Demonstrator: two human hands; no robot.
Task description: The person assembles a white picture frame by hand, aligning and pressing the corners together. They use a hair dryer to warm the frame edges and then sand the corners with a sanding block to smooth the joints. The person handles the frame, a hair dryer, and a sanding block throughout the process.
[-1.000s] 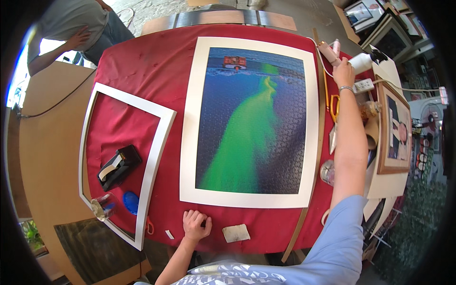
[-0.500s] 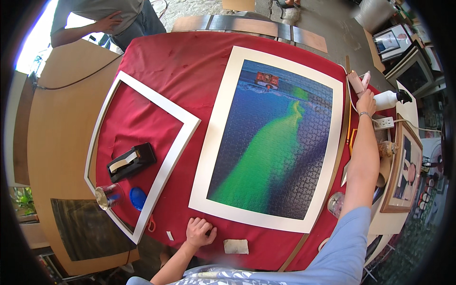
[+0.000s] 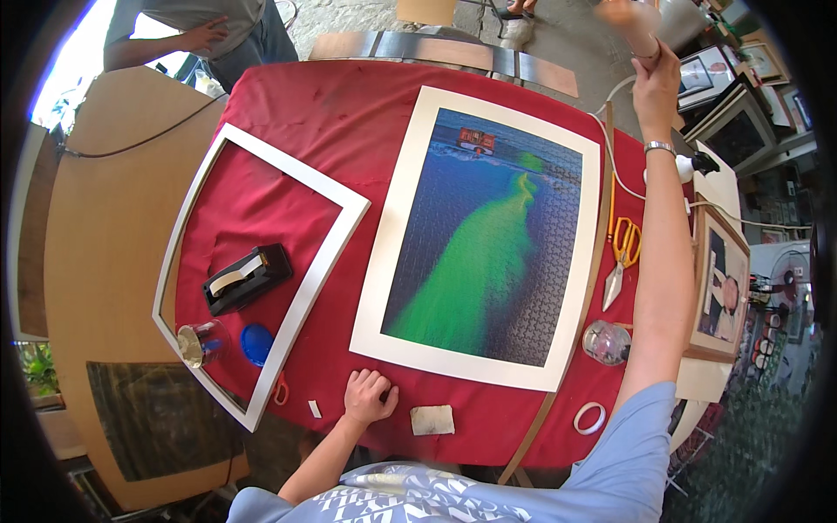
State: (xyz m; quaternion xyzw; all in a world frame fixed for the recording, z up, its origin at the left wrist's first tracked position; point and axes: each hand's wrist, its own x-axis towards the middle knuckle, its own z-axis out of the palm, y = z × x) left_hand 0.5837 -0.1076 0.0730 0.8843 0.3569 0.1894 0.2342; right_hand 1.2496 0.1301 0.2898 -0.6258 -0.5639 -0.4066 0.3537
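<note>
My right hand (image 3: 656, 91) is raised at the far right, closed around the handle of a pink hair dryer (image 3: 643, 38); its upper part is blurred. On the red cloth near the front edge rests my left hand (image 3: 369, 397), fingers curled, with nothing visible in them. Just beyond it lies a jigsaw picture (image 3: 466, 270) in blue and green with a small red vehicle, bordered by a white mat (image 3: 390, 240). A small pale folded cloth (image 3: 432, 420) is right of the left hand.
A white frame (image 3: 320, 248) lies left, around a black tape dispenser (image 3: 248, 280) and blue lid (image 3: 255, 344). Yellow-handled scissors (image 3: 623, 253), a glass jar (image 3: 604, 342), a tape roll (image 3: 589, 418) and a white cord (image 3: 602, 144) are right. Another person (image 3: 218, 35) stands at far left.
My right hand has lifted the hair dryer up and away from the table's right side. The scissors and tape roll now show more fully. My left hand stays resting on the cloth.
</note>
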